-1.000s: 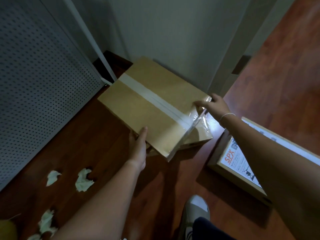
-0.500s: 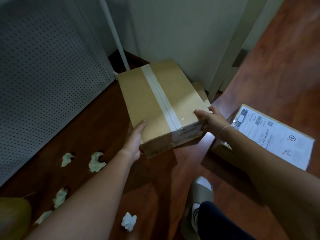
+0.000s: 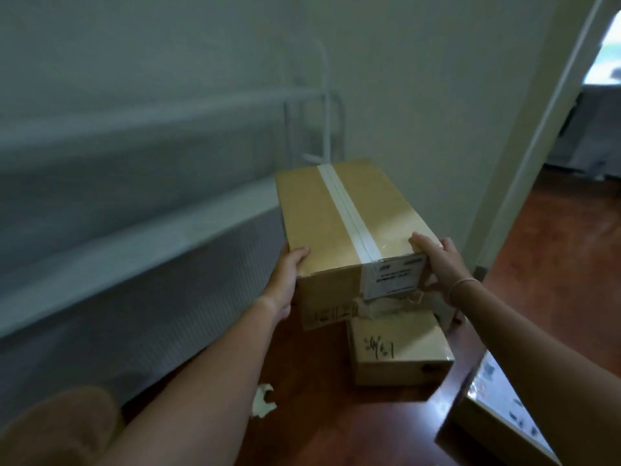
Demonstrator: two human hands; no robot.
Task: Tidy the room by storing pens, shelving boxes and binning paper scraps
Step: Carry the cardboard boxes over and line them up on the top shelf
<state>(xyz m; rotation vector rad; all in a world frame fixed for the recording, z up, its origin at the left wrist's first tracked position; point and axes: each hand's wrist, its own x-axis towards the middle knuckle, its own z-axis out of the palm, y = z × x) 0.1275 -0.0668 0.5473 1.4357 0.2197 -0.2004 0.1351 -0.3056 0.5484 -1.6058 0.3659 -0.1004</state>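
A brown cardboard box [image 3: 339, 223] sealed with a white tape strip is held up off the floor in front of me. My left hand [image 3: 285, 280] grips its near left corner, thumb on top. My right hand [image 3: 440, 264] grips the near right corner beside a white shipping label. Under it on the wooden floor sits a smaller cardboard box [image 3: 400, 348] with black scribbles on top. A crumpled paper scrap [image 3: 263, 400] lies on the floor just right of my left forearm.
A white metal shelving unit [image 3: 134, 230] with a perforated panel runs along the left, blurred by motion. A flat box with a printed label [image 3: 497, 401] lies at the lower right. An open doorway [image 3: 571, 163] is at the right. A tan rounded object [image 3: 60, 428] fills the lower-left corner.
Both hands have lifted the taped box off the floor, uncovering the smaller box beneath. My view has swung upward toward the shelf and wall.
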